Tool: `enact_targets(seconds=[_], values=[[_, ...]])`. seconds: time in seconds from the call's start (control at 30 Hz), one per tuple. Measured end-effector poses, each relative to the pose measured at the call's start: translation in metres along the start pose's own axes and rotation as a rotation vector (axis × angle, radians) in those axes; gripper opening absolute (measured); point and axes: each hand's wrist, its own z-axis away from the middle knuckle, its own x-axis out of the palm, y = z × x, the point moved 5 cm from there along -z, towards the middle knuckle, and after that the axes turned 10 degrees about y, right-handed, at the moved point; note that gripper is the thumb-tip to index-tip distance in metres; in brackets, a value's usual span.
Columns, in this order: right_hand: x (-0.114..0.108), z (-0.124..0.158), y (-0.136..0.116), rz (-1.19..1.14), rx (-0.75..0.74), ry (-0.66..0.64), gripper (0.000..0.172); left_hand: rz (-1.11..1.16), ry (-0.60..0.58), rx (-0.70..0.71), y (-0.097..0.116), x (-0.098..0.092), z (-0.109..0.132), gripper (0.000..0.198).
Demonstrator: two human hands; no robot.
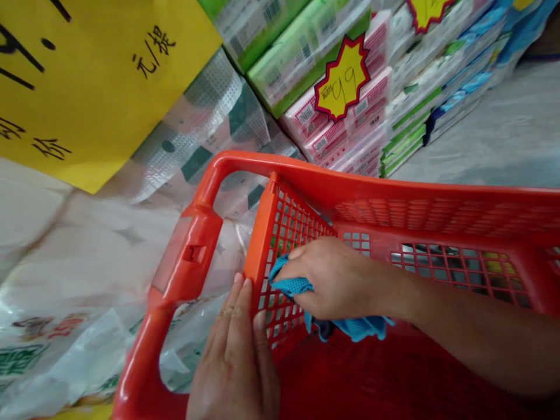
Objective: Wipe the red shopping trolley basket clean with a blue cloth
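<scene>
An orange-red plastic shopping cart basket (394, 198) fills the lower right of the head view, with a grid-pattern end wall (284, 233) and a curved push handle (184, 262). My right hand (332, 277) is inside the basket, shut on a blue cloth (359, 326) and pressing it against the inner side of the grid wall. My left hand (236, 356) lies flat with fingers together against the outer side of that same wall, near its rim, holding nothing.
Clear-wrapped bulk paper packs (87, 262) lie to the left behind the handle. A large yellow price sign (87, 76) hangs at upper left. Stacked green, pink and blue tissue packs (350, 87) with a yellow starburst price tag (341, 79) stand behind. Grey floor (503, 134) at right.
</scene>
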Motion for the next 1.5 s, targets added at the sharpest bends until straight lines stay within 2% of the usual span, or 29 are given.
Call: enact_targets(seconds=[0.07, 0.17, 0.23, 0.37, 0.47, 0.53, 0.7, 0.77, 0.87, 0.97, 1.07, 1.23, 1.4, 1.5], values=[[0.004, 0.002, -0.003, -0.033, -0.045, 0.008, 0.016, 0.007, 0.042, -0.005, -0.003, 0.003, 0.003, 0.055], [0.018, 0.003, -0.007, 0.031, -0.038, 0.006, 0.036, 0.009, 0.073, -0.021, -0.009, 0.008, 0.006, 0.053], [0.023, 0.002, -0.008, 0.067, -0.005, -0.015, 0.041, 0.018, 0.069, -0.031, -0.01, 0.008, 0.005, 0.052], [0.019, 0.003, -0.01, 0.031, -0.01, -0.065, 0.032, 0.031, 0.019, -0.076, -0.004, -0.001, 0.0, 0.051], [0.016, 0.003, -0.008, 0.026, -0.02, -0.037, 0.037, 0.051, -0.041, -0.114, 0.003, -0.006, -0.005, 0.05], [0.013, 0.003, -0.006, 0.011, -0.031, -0.02, 0.039, 0.055, -0.04, -0.141, 0.007, -0.008, -0.006, 0.049], [0.004, 0.007, -0.005, -0.107, -0.067, -0.082, 0.016, 0.052, -0.037, -0.209, 0.007, -0.008, -0.008, 0.045], [0.007, 0.008, -0.008, -0.136, -0.083, -0.099, 0.019, 0.051, -0.046, -0.234, 0.006, -0.008, -0.009, 0.042], [0.02, 0.006, -0.012, -0.073, -0.076, -0.099, 0.035, 0.041, -0.053, -0.28, 0.004, -0.008, -0.01, 0.037], [0.029, 0.004, -0.017, -0.008, -0.06, -0.131, 0.035, 0.042, -0.046, -0.314, 0.002, -0.008, -0.009, 0.036], [0.027, 0.004, -0.019, -0.008, -0.066, -0.156, 0.031, 0.042, -0.042, -0.323, 0.001, -0.007, -0.007, 0.037], [0.022, 0.005, -0.016, -0.022, -0.052, -0.123, 0.039, 0.039, -0.046, -0.3, 0.003, -0.008, -0.008, 0.039], [0.015, 0.01, -0.015, -0.132, -0.085, -0.15, 0.015, 0.017, -0.042, -0.287, 0.005, -0.01, -0.011, 0.037], [0.022, 0.01, -0.019, -0.158, -0.126, -0.155, 0.018, 0.01, -0.048, -0.287, 0.005, -0.009, -0.012, 0.035]])
